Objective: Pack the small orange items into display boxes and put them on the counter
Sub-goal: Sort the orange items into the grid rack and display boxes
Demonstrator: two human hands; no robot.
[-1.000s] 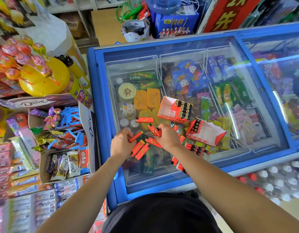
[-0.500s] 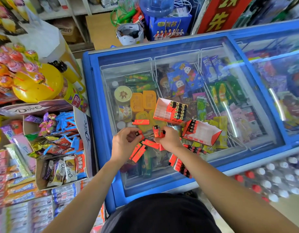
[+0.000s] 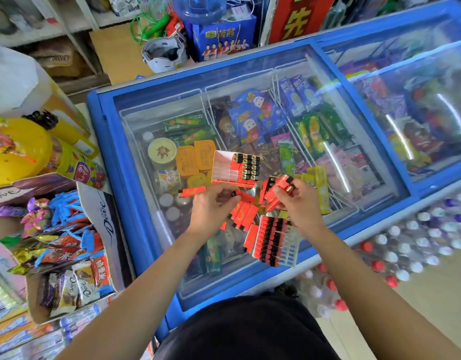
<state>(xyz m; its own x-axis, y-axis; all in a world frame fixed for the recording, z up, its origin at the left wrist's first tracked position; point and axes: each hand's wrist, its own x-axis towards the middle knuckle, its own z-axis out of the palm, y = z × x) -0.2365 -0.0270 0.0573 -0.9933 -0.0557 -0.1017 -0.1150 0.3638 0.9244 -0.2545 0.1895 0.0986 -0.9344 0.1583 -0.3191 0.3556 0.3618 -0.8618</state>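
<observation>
Left hand (image 3: 211, 211) pinched 1 orange item (image 3: 233, 194); right hand (image 3: 300, 206) gripped bunch of orange items (image 3: 274, 189), near display box (image 3: 222, 166) on freezer lid (image 3: 156, 100).

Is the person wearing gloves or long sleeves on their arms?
No gloves, no long sleeves. The left hand and right hand are bare, with no ring, watch or bracelet showing. The left arm and right arm are bare too, down to the picture's edge. The only clothing seen is a black top.
</observation>
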